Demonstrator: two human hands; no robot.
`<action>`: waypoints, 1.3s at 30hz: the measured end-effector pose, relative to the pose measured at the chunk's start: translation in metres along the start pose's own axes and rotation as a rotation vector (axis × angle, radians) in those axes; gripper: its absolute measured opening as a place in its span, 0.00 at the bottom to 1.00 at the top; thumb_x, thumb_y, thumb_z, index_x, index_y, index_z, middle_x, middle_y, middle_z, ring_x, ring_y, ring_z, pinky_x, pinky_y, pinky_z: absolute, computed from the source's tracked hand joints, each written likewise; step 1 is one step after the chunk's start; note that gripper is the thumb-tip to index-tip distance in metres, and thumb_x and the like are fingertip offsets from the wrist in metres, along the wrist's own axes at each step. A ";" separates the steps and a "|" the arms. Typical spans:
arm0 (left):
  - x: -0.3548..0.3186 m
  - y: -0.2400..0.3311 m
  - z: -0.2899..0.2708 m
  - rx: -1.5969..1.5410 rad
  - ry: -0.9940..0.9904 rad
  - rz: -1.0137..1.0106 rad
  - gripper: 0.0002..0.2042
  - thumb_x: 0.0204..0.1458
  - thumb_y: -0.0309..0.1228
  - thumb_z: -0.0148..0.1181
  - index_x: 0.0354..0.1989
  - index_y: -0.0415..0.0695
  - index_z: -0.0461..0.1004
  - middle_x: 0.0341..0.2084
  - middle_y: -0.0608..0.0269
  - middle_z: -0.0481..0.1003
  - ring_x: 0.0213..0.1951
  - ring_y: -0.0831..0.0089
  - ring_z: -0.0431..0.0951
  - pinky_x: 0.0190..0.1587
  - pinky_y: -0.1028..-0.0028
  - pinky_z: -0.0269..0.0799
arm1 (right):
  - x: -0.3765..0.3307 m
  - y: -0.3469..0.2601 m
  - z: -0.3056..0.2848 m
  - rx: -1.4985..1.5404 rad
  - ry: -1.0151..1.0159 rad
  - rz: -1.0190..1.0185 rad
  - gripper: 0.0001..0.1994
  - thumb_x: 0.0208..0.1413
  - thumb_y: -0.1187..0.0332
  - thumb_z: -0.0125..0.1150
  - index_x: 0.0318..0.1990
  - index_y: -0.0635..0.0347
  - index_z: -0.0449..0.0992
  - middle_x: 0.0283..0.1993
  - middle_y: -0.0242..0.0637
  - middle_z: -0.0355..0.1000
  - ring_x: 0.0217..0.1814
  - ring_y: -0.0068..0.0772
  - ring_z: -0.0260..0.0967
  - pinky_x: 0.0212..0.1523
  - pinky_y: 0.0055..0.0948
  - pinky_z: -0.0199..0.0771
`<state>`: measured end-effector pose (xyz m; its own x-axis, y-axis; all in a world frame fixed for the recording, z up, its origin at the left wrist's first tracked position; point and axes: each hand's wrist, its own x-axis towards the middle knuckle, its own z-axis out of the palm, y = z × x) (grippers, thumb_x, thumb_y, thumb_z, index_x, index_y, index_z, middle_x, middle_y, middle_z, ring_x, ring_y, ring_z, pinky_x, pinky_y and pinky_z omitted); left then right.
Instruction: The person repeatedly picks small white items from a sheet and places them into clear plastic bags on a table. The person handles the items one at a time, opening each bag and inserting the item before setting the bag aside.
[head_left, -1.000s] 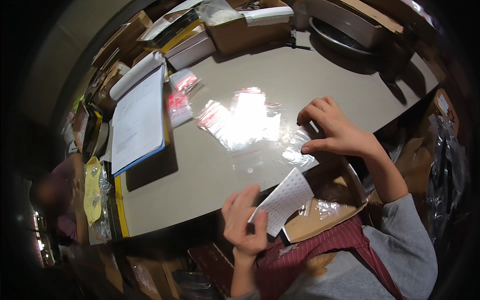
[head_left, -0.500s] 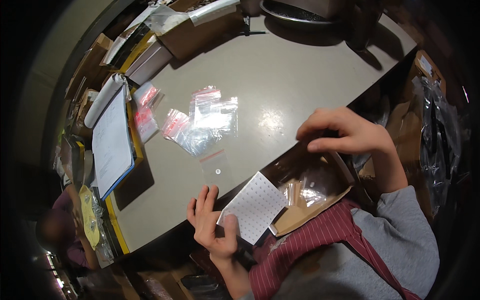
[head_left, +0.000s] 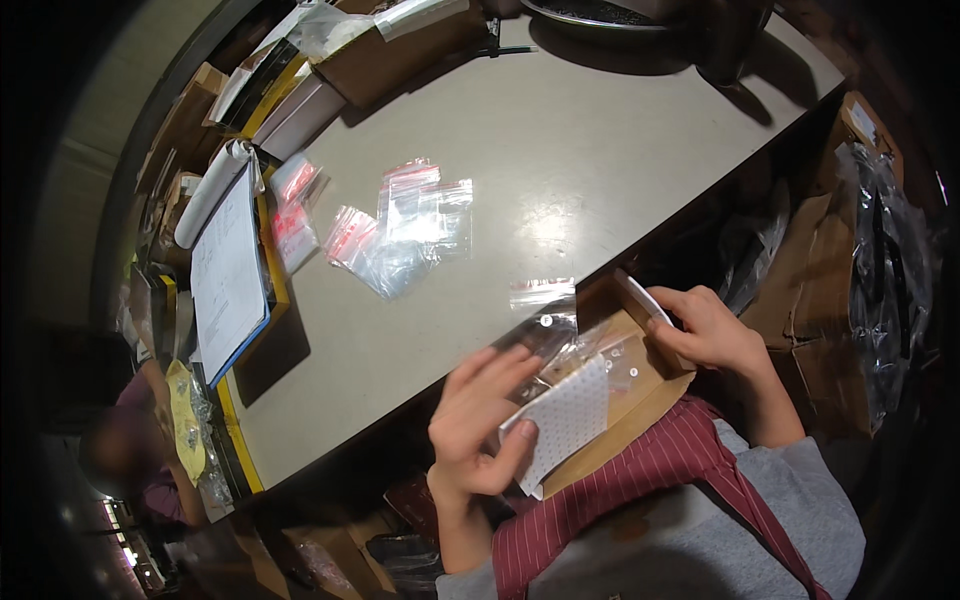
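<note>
The premises present as a packing workshop: a long grey worktable (head_left: pixel 590 150) crosses the frame, with clear zip bags (head_left: pixel 405 230) fanned out near its middle and a clipboard of papers (head_left: pixel 228 270) at left. Open cardboard boxes (head_left: pixel 400 62) line the upper left, a shallow metal pan (head_left: pixel 570 19) stands at the top edge, and a carton (head_left: pixel 812 250) with loose plastic sheeting (head_left: pixel 885 300) occupies the right. A striped apron (head_left: pixel 600 487) is worn at lower centre; a second person (head_left: pixel 118 440) is present at lower left.
</note>
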<state>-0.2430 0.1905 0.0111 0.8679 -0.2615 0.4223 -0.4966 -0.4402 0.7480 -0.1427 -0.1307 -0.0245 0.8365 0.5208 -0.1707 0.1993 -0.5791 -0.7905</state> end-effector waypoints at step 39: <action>0.006 0.006 -0.002 -0.384 -0.076 -0.230 0.06 0.47 0.22 0.65 0.27 0.29 0.79 0.57 0.28 0.77 0.56 0.44 0.83 0.61 0.55 0.77 | 0.046 -0.060 -0.014 0.188 -0.132 -0.716 0.15 0.63 0.66 0.67 0.52 0.67 0.81 0.47 0.45 0.81 0.48 0.44 0.80 0.50 0.38 0.80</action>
<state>-0.2404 0.1876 0.0192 0.9449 -0.2629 0.1950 -0.2392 -0.1479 0.9597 -0.1086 -0.0806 0.0238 0.4644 0.8078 0.3630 0.5711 0.0401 -0.8199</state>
